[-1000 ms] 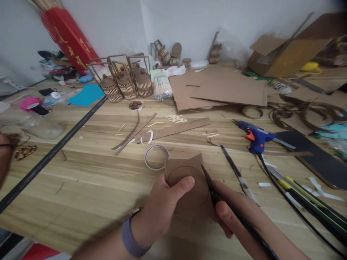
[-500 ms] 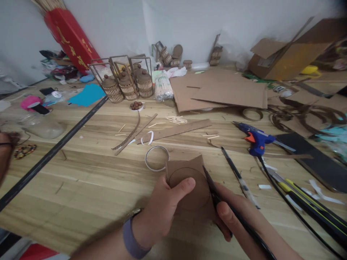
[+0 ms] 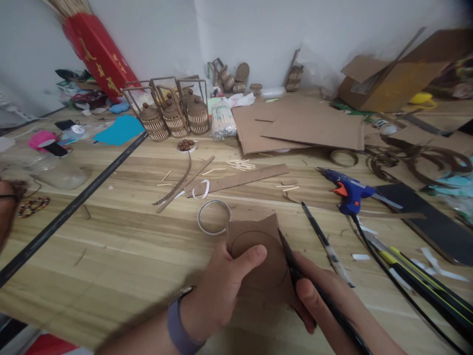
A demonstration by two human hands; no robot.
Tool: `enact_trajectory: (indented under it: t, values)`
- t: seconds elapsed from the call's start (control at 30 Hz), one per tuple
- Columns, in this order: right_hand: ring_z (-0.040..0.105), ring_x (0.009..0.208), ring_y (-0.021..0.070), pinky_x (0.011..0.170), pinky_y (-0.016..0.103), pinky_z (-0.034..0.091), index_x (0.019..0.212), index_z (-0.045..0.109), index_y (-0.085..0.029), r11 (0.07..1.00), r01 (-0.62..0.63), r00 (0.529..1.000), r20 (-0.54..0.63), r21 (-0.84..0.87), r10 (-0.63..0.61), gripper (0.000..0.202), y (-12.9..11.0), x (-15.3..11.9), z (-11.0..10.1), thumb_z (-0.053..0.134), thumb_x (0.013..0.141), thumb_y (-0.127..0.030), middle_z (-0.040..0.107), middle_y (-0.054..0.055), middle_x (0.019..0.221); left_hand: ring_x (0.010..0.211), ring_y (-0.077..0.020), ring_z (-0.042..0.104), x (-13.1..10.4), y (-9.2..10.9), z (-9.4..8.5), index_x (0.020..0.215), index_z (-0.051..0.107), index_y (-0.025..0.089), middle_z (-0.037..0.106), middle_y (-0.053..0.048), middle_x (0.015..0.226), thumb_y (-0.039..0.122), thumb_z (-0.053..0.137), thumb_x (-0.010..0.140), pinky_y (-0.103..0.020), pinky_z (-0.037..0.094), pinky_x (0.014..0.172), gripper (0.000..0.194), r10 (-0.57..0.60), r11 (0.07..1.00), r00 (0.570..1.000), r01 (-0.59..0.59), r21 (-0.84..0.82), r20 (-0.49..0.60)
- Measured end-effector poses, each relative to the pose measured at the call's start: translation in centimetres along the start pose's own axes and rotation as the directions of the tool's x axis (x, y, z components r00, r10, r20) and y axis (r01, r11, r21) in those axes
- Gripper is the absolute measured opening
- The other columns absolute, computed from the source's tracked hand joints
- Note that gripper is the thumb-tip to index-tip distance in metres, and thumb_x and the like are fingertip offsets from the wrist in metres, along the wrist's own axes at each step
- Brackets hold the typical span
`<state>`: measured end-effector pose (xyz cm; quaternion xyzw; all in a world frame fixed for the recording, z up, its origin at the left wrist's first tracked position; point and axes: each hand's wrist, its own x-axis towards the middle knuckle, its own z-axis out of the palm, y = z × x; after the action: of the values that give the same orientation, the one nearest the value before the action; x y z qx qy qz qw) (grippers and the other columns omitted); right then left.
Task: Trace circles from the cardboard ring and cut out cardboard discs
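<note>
The left hand (image 3: 225, 283) pinches the cardboard piece (image 3: 266, 274), near centre over the worktop (image 3: 129, 246); the right hand (image 3: 327, 276) grips a black tool (image 3: 292, 266), long axis slanting far-left along the cardboard's right edge.

This looks like a craft workshop: right of the right hand (image 3: 334, 283), a blue glue gun (image 3: 347, 193) and a utility knife (image 3: 424, 290); past the left hand (image 3: 223, 286), short sticks (image 3: 241, 164) and cardboard strips (image 3: 246, 178) scatter over the wooden bench (image 3: 129, 236), and farther beyond, matching lidded baskets (image 3: 198, 118) stand close together!
</note>
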<state>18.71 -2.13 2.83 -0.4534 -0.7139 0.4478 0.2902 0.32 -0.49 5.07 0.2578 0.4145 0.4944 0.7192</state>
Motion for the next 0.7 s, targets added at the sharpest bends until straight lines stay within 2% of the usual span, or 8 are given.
enact_trajectory:
  t: [0.1, 0.27, 0.4, 0.5, 0.7]
  values:
    - [0.045, 0.042, 0.0134, 0.043, 0.026, 0.036, 0.092, 0.06, -0.023, 1.0, -0.011, 0.999, 0.03, 0.017, 0.01, 0.054, 0.17, 0.03, 0.07, 0.034, 0.1, -0.07, 0.053, -0.005, 0.051, 0.112, -0.0298, 0.071, 0.04, -0.31, -0.21, 0.091, 0.073, 0.021, 0.08, -0.004, 0.105, 0.034, 0.084, 0.073, -0.039, 0.055, 0.097, 0.024, -0.016, 1.0, 1.0, 0.016, -0.027, 0.017]
    - [0.043, 0.041, 0.0128, 0.044, 0.026, 0.035, 0.082, 0.056, -0.024, 1.0, 0.006, 1.0, -0.029, 0.003, -0.006, 0.053, 0.0, -0.02, 0.15, 0.036, 0.1, -0.07, 0.047, -0.007, 0.048, 0.115, -0.032, 0.069, -0.03, -0.64, -0.27, 0.091, 0.074, 0.02, 0.08, -0.005, 0.101, 0.035, 0.086, 0.071, -0.041, 0.055, 0.097, 0.028, -0.033, 0.999, 0.999, 0.033, -0.026, -0.003]
    - [0.043, 0.04, 0.0129, 0.043, 0.026, 0.035, 0.087, 0.059, -0.024, 0.999, 0.05, 0.999, -0.015, 0.009, -0.05, 0.053, -0.16, 0.04, 0.22, 0.034, 0.101, -0.069, 0.047, -0.007, 0.045, 0.116, -0.0332, 0.069, -0.15, -0.81, -0.38, 0.093, 0.074, 0.021, 0.081, -0.005, 0.093, 0.036, 0.085, 0.071, -0.043, 0.055, 0.097, 0.029, -0.056, 0.998, 0.998, 0.056, -0.012, -0.023]
    - [0.043, 0.039, 0.013, 0.047, 0.025, 0.04, 0.092, 0.06, -0.023, 0.998, 0.068, 0.998, -0.012, 0.0, -0.068, 0.049, 0.2, 0.1, 0.35, 0.035, 0.104, -0.063, 0.047, -0.008, 0.044, 0.118, -0.0336, 0.067, -0.15, -0.84, -0.52, 0.093, 0.074, 0.021, 0.08, -0.005, 0.089, 0.037, 0.084, 0.072, -0.043, 0.054, 0.098, 0.028, -0.046, 0.999, 0.998, 0.047, 0.011, -0.043]
    - [0.042, 0.038, 0.0133, 0.059, 0.028, 0.049, 0.091, 0.062, -0.023, 0.998, 0.06, 0.998, -0.024, 0.0, -0.06, 0.047, 0.75, 0.11, 0.5, 0.037, 0.103, -0.062, 0.047, -0.009, 0.043, 0.119, -0.0334, 0.067, -0.1, -0.26, -0.19, 0.096, 0.075, 0.02, 0.08, -0.008, 0.103, 0.037, 0.083, 0.073, -0.043, 0.053, 0.099, 0.03, -0.017, 0.999, 1.0, 0.017, 0.034, -0.012]
